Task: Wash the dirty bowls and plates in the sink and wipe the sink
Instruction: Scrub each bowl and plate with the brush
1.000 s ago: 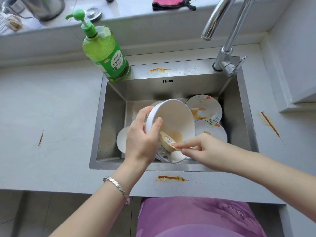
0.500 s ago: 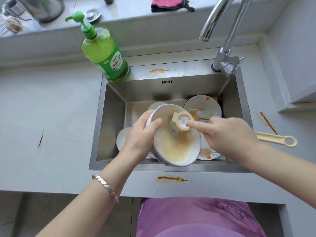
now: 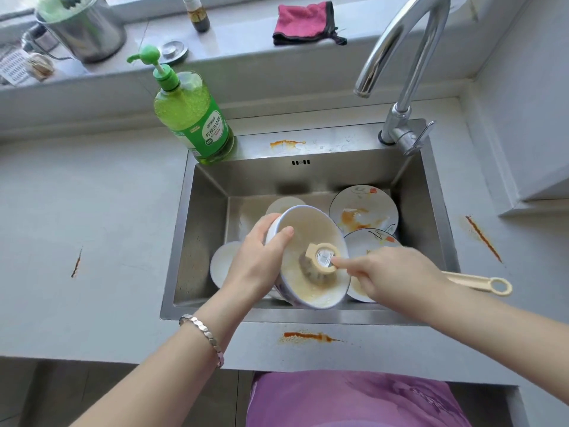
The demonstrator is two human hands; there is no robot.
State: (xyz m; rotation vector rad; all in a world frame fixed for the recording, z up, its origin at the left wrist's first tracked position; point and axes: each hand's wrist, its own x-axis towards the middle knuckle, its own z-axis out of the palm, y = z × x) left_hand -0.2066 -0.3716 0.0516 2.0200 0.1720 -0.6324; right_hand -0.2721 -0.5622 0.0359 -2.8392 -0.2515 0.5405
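Observation:
My left hand (image 3: 257,260) grips the rim of a white bowl (image 3: 311,229), tilted toward me over the steel sink (image 3: 200,229). Its inside is smeared with yellowish suds. My right hand (image 3: 389,280) holds a cream dish brush (image 3: 321,261) by its long handle, whose ring end (image 3: 498,286) sticks out to the right. The brush head presses inside the bowl. Behind lie two stained plates (image 3: 363,211) (image 3: 374,240) and other white dishes (image 3: 221,261) on the sink floor, partly hidden.
A green dish-soap pump bottle (image 3: 192,121) stands at the sink's back left corner; the tap (image 3: 400,72) arches over the back right. Orange stains mark the counter (image 3: 308,336) (image 3: 483,238) and sink ledge (image 3: 286,144). A pink cloth (image 3: 304,23) and metal pot (image 3: 83,29) sit on the sill.
The brush head went from the bowl's lower edge into the bowl and now scrubs lower inside it. The bowl has tilted further open toward me. The view has shifted downward a little.

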